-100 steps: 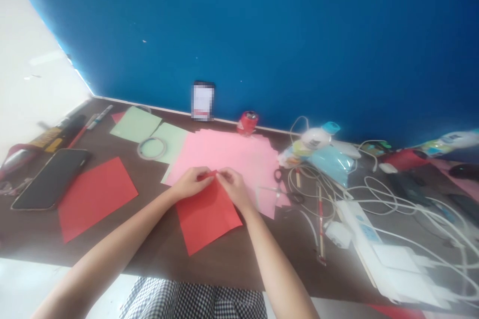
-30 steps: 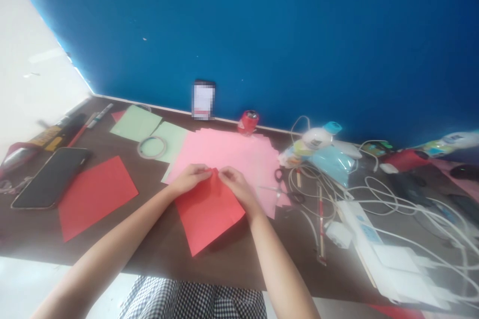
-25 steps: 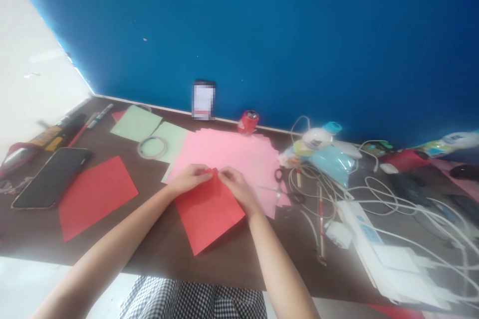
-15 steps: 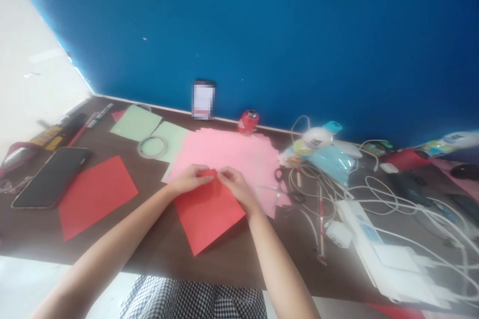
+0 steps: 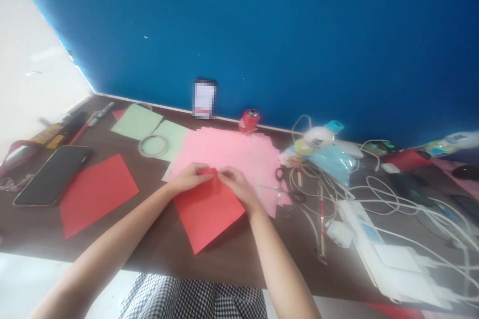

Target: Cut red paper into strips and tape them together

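A red paper sheet (image 5: 206, 212) lies on the dark table in front of me, its far corner raised. My left hand (image 5: 190, 177) pinches that far corner from the left, fingers closed on the paper. From the right, my right hand (image 5: 235, 185) pinches the same corner, and the fingertips of both hands almost meet. A stack of pink sheets (image 5: 232, 152) lies under and beyond the red sheet.
A second red sheet (image 5: 97, 193) and a black phone (image 5: 53, 174) lie at the left, green sheets (image 5: 137, 122) and a tape ring (image 5: 152, 146) beyond. Scissors (image 5: 286, 190), a white bottle (image 5: 318, 137), a power strip (image 5: 359, 224) and tangled white cables (image 5: 411, 209) crowd the right. A blue wall stands behind.
Both hands stay pinched on the red sheet's far corner. The sheet has shifted only slightly, and the view has drifted a little.
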Action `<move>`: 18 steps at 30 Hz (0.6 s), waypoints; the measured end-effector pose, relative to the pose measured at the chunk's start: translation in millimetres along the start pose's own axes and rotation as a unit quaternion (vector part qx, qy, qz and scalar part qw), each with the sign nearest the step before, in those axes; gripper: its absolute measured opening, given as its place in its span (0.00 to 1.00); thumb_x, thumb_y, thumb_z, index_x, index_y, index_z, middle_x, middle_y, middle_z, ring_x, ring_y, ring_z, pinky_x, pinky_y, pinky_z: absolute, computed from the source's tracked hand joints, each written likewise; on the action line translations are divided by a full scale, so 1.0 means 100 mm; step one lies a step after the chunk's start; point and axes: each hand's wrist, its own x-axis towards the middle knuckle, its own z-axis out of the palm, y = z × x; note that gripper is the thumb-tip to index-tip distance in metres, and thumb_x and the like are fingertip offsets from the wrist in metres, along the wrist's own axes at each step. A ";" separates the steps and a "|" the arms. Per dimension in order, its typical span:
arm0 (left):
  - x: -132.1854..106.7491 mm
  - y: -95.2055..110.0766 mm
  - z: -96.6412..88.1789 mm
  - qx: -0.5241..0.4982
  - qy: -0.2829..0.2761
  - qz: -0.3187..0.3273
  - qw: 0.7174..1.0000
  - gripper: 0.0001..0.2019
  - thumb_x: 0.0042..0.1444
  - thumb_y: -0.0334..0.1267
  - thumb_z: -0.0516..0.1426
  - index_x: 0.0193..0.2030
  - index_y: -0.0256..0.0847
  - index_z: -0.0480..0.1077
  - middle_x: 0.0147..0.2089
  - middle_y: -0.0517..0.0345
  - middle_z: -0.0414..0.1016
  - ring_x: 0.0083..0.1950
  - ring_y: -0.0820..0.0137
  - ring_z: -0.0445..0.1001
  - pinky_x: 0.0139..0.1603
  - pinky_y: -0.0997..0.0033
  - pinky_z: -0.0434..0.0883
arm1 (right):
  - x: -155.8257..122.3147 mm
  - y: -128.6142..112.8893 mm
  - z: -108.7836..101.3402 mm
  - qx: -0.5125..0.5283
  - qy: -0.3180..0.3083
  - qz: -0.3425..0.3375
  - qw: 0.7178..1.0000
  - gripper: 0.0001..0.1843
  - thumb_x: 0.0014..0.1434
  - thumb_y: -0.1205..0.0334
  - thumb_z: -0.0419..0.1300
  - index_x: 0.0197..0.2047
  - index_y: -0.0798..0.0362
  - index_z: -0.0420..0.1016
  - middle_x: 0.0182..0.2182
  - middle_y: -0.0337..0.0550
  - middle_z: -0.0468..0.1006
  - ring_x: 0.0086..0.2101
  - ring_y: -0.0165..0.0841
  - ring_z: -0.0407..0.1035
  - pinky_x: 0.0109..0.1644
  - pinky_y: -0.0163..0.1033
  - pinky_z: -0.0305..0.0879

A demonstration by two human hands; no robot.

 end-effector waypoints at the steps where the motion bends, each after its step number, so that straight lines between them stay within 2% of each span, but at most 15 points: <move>1: 0.00 0.00 0.00 -0.003 0.000 0.000 1.000 0.15 0.52 0.48 0.53 0.30 0.36 0.68 0.28 0.58 0.68 0.28 0.71 0.66 0.29 0.72 0.64 | 0.00 0.00 0.00 0.000 0.000 -0.004 1.000 0.11 0.52 0.52 0.59 0.32 0.51 0.71 0.31 0.38 0.72 0.35 0.32 0.66 0.42 0.38 0.61; 8: -0.02 0.02 -0.01 -0.022 0.008 -0.019 1.000 0.16 0.51 0.50 0.53 0.28 0.36 0.66 0.26 0.59 0.68 0.27 0.72 0.66 0.25 0.74 0.63 | 0.01 0.00 -0.03 -0.007 0.005 0.004 1.000 0.12 0.51 0.51 0.60 0.31 0.51 0.72 0.31 0.38 0.72 0.35 0.32 0.66 0.42 0.38 0.60; 12: -0.02 0.02 -0.02 -0.036 0.002 -0.022 0.999 0.15 0.51 0.49 0.53 0.30 0.37 0.68 0.29 0.57 0.71 0.29 0.71 0.68 0.28 0.73 0.65 | 0.00 -0.01 -0.04 -0.041 0.019 -0.004 0.999 0.11 0.51 0.52 0.60 0.33 0.51 0.73 0.33 0.38 0.73 0.37 0.32 0.66 0.44 0.38 0.59; 18: -0.02 0.00 -0.03 -0.047 -0.007 -0.033 0.998 0.17 0.51 0.51 0.53 0.33 0.36 0.69 0.32 0.54 0.73 0.31 0.67 0.71 0.30 0.70 0.67 | 0.03 -0.01 -0.07 -0.051 0.014 -0.013 0.998 0.11 0.49 0.53 0.61 0.29 0.52 0.72 0.29 0.36 0.72 0.33 0.31 0.65 0.42 0.38 0.59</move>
